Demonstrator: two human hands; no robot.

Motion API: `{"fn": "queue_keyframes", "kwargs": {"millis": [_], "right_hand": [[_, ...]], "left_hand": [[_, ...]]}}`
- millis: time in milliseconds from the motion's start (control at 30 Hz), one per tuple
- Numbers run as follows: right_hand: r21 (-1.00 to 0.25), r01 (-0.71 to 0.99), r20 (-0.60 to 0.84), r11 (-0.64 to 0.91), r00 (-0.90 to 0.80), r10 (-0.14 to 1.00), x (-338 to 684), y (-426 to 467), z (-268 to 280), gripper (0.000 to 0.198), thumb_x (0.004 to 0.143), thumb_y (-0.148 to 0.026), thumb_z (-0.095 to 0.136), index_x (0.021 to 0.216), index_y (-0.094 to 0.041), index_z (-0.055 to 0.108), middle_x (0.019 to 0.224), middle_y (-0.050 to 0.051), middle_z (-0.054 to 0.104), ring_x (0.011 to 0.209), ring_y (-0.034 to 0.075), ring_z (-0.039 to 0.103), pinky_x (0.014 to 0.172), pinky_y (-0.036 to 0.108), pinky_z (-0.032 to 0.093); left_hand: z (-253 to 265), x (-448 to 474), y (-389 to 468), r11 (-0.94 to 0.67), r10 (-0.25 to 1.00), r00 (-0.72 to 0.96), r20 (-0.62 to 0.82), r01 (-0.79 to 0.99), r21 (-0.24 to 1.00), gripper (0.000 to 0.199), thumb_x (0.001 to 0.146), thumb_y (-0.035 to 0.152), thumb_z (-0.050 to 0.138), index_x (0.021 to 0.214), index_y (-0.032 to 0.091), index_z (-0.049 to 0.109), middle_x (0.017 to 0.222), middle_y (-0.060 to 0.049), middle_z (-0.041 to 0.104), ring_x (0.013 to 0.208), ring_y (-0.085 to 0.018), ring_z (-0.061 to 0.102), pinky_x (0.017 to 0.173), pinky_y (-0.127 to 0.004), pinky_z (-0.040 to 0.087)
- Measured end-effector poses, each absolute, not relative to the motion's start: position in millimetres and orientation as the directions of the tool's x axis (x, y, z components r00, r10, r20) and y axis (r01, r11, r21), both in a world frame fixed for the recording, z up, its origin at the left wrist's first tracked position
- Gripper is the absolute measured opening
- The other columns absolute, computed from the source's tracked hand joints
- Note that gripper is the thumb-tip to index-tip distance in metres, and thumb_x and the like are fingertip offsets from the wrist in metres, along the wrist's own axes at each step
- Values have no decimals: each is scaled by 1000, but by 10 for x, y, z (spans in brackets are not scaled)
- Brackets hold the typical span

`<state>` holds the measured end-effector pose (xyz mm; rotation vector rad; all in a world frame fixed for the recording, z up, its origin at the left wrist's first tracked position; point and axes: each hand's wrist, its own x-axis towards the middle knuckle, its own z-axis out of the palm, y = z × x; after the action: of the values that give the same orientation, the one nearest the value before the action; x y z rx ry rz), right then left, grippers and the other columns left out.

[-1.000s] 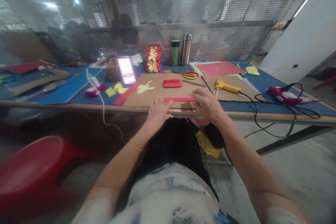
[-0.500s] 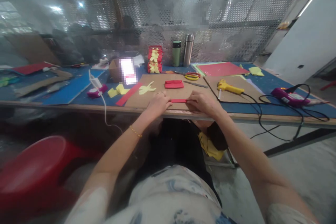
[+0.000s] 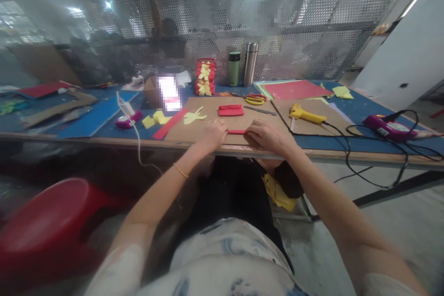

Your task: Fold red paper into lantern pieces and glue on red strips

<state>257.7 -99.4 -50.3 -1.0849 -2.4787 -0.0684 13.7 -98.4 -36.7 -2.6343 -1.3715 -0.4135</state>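
Observation:
A narrow red strip (image 3: 236, 132), paper or felt by its look, lies across the near part of the brown cardboard sheet (image 3: 180, 135). My left hand (image 3: 214, 133) grips its left end, fingers closed and pressed down. At the right end, my right hand (image 3: 265, 134) pinches the strip with bent fingers. My palms hide both ends. Just beyond my hands rests a folded red piece (image 3: 231, 110). Yellow cut-out strips (image 3: 194, 116) lie left of it, and a long thin blade-like tool (image 3: 260, 110) lies to its right.
Yellow-handled scissors (image 3: 255, 100) lie behind the folded piece. A yellow glue gun (image 3: 307, 114) with a black cord rests at right. A green tumbler (image 3: 234, 69), a steel flask (image 3: 250, 64) and a red box with yellow bows (image 3: 205, 77) stand at the back. A red stool (image 3: 45, 222) is lower left.
My fingers have shifted slightly on the red strip, which now shows as a thinner band between them. The view has moved a little; other things lie as before.

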Motion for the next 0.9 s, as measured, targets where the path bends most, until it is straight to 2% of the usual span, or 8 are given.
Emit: {"fn": "queue_keyframes", "kwargs": {"millis": [133, 267, 433, 633, 767, 900], "right_hand": [[-293, 734, 345, 613, -517, 784, 2589, -881, -471, 33, 103, -23, 48, 100, -17, 80, 103, 12, 76, 96, 23, 68, 89, 32, 49], [-323, 760, 292, 564, -486, 823, 2588, -776, -445, 28, 101, -24, 51, 97, -18, 79, 104, 11, 79, 98, 23, 69, 90, 31, 49], [-356, 764, 248, 538, -478, 843, 2592, -722, -418, 24, 99, -22, 53, 94, -18, 76, 100, 9, 79, 91, 21, 67, 81, 29, 47], [-317, 819, 201, 479, -435, 878, 2575, -699, -345, 19, 96, -25, 58, 94, -19, 75, 98, 9, 79, 87, 20, 66, 75, 28, 45], [-307, 832, 185, 462, -424, 886, 2562, -695, -301, 16, 95, -24, 60, 93, -18, 75, 96, 9, 78, 84, 19, 66, 73, 28, 44], [-305, 843, 170, 444, -410, 896, 2552, -701, -267, 15, 94, -24, 61, 90, -19, 75, 94, 7, 78, 82, 19, 65, 72, 28, 43]], "left_hand": [[-300, 127, -905, -526, 843, 484, 235, 834, 168, 25, 102, 19, 50, 97, 16, 73, 107, -13, 70, 107, -27, 63, 98, -42, 48], [-240, 117, -832, -509, 860, 474, 187, 812, 285, 24, 100, 19, 50, 89, 17, 71, 105, -11, 72, 101, -24, 64, 96, -39, 50], [-222, 108, -780, -484, 875, 457, 162, 815, 319, 21, 97, 20, 50, 87, 19, 69, 103, -8, 73, 96, -23, 64, 90, -36, 51], [-217, 112, -779, -455, 890, 432, 147, 822, 342, 21, 98, 24, 50, 85, 19, 66, 98, -8, 73, 90, -23, 64, 84, -35, 49], [-219, 131, -785, -432, 902, 405, 152, 828, 359, 22, 100, 26, 49, 85, 19, 65, 99, -8, 74, 89, -23, 64, 83, -34, 48], [-226, 171, -793, -391, 920, 367, 137, 862, 322, 19, 101, 28, 52, 91, 19, 66, 103, -9, 75, 95, -25, 66, 88, -37, 48]]}}
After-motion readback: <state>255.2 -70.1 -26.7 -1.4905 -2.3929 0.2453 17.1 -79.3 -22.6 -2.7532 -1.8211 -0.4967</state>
